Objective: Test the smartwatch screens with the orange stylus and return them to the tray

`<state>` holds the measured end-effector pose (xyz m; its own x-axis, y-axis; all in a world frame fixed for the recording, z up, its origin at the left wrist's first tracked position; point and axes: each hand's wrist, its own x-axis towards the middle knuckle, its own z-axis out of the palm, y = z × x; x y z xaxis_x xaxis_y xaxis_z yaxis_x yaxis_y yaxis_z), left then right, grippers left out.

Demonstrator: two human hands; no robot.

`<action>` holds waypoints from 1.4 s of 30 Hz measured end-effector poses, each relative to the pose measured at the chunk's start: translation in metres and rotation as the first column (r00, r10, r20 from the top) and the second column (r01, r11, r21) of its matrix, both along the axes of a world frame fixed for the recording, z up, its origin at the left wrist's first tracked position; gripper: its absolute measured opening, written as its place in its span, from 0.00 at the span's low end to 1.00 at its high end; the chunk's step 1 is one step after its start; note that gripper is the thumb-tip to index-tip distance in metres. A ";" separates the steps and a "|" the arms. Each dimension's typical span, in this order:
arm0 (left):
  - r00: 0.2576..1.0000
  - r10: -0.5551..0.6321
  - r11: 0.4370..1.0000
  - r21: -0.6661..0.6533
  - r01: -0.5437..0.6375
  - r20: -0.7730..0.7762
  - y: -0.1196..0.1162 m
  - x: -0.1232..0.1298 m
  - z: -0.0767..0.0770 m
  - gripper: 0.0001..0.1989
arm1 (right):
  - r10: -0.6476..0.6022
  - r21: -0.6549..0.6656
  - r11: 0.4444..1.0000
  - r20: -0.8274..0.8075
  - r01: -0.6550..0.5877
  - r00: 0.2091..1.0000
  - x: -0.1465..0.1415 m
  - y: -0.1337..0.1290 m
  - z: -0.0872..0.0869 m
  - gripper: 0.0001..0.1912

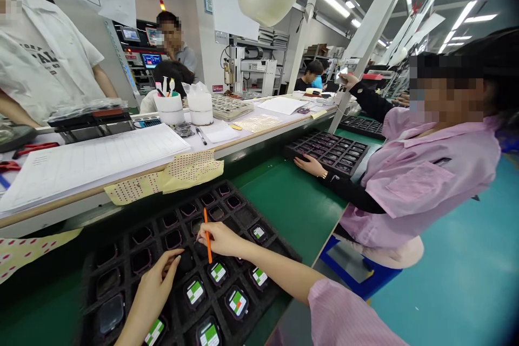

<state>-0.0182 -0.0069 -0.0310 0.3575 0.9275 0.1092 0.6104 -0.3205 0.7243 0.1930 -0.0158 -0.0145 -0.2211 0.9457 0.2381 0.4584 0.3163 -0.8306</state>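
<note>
A black foam tray (259,286) with square pockets lies below me, holding dark watch-like cases with rounded corners. Several cases in the nearer pockets carry green and white labels, such as one labelled case (195,292). In my right hand (219,239) is a thin orange pen-like stick (207,240), slanting over the middle of the tray. My left hand (156,281) is at the tray's centre-left, thumb and fingers pinched at a dark piece (185,262). What exactly sits between those fingertips is hard to make out.
A shelf (239,143) runs above the green bench (267,189), with paper sheets (93,157), white containers (168,108) and a pen on it. Yellow dotted sticker sheets (192,170) hang from its edge. To the right, a co-worker (430,173) touches another filled black tray (330,148).
</note>
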 end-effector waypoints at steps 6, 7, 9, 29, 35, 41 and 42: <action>0.993 -0.041 0.955 0.287 0.071 -0.111 0.000 0.000 -0.006 0.19 | 0.011 -0.004 1.000 0.081 -0.011 0.997 0.003 -0.002 0.003 0.13; 0.990 -0.027 0.943 0.324 0.070 -0.135 0.000 0.000 -0.007 0.19 | -0.010 0.027 1.000 0.105 0.007 0.994 0.003 -0.002 0.004 0.13; 0.988 -0.007 0.923 0.378 0.065 -0.154 -0.001 0.000 -0.007 0.18 | -0.072 0.117 0.992 0.149 0.055 0.986 0.002 -0.004 0.007 0.14; 0.980 -0.033 0.994 0.094 0.052 -0.195 -0.040 -0.024 0.063 0.14 | -0.099 -0.075 0.993 -0.137 0.090 0.986 0.025 -0.019 0.034 0.14; 0.859 -0.094 0.994 -0.100 0.050 -0.504 -0.085 -0.046 0.077 0.08 | 0.211 -0.158 0.970 0.152 -0.187 0.966 -0.007 -0.062 0.034 0.06; 0.760 -0.060 0.995 -0.099 -0.005 -0.647 -0.094 -0.044 0.069 0.16 | 0.157 -0.063 0.987 0.594 -0.149 0.789 -0.042 -0.074 0.027 0.11; 0.749 -0.065 0.995 -0.102 -0.004 -0.659 -0.091 -0.043 0.065 0.17 | 0.149 -0.058 0.988 0.641 -0.146 0.753 -0.045 -0.073 0.028 0.11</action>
